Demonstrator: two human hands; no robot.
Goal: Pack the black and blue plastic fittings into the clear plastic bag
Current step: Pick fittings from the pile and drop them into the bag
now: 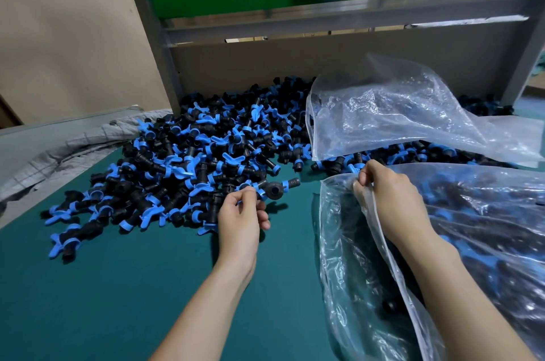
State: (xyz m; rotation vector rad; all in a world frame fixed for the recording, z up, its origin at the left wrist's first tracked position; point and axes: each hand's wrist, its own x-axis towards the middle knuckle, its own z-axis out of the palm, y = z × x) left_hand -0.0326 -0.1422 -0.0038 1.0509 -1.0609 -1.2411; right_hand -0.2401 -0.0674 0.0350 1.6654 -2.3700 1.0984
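My left hand (241, 214) holds one fitting (275, 190) sideways, its thin end pointing right. My right hand (386, 198) pinches the rim of the bag (472, 213).

On the table (118, 287) we find the heap of fittings (188, 160) spread across the middle and back, up against an upright panel (295, 62) behind it. A cloth (73, 148) lies to the heap's left. At the right a loose bag (398, 118) lies on the heap. Nearer us, the filled bag (472, 242) holds more fittings. Our left hand (240, 222) holds one fitting (274, 188) at the heap's near edge, and our right hand (389, 201) pinches the filled bag's rim.
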